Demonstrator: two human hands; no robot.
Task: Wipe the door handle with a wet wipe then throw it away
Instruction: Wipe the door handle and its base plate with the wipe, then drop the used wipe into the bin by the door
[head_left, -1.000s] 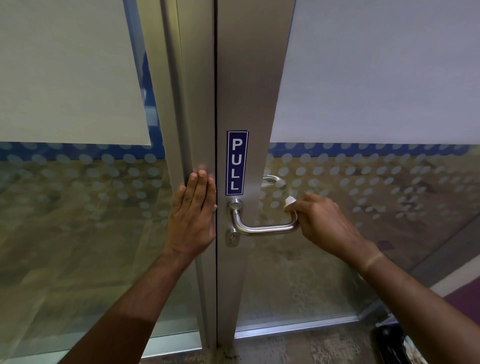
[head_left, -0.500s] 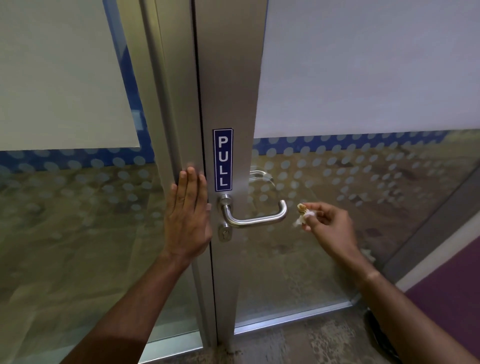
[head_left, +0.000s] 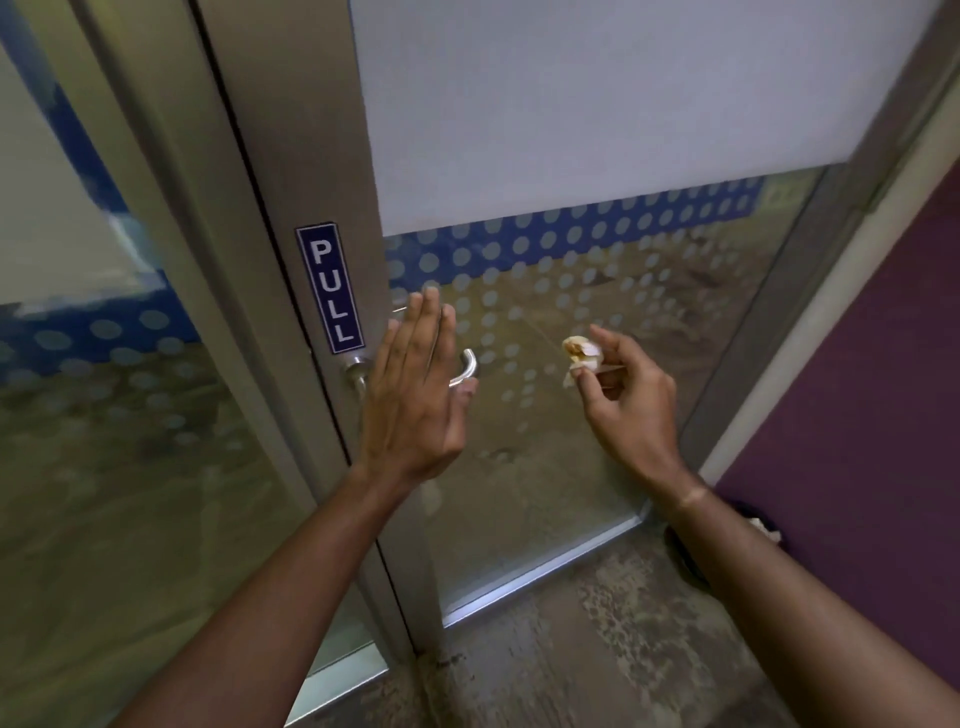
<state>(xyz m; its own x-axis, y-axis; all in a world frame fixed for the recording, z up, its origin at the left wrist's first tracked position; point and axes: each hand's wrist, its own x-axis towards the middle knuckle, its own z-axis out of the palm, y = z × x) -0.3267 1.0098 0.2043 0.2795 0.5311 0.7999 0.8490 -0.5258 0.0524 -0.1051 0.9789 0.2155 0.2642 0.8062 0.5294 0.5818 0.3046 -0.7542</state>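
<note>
The steel lever door handle (head_left: 469, 364) sits on a metal-framed glass door, below a blue PULL sign (head_left: 330, 289). My left hand (head_left: 415, 395) is flat with fingers straight, held in front of the handle and covering most of it; only the handle's curved right end and its round base show. My right hand (head_left: 626, 400) is to the right of the handle, apart from it, pinching a crumpled, stained white wet wipe (head_left: 582, 356) between thumb and fingertips.
A purple wall (head_left: 857, 415) stands at the right. A dark bin (head_left: 748, 525) with something white in it sits on the floor beside the door's bottom right corner, mostly hidden by my right forearm. Worn concrete floor (head_left: 597, 649) lies below.
My right hand pulled the wipe off the handle and drew back to the right. My left hand left the door frame and now hovers over the handle. The view swung right.
</note>
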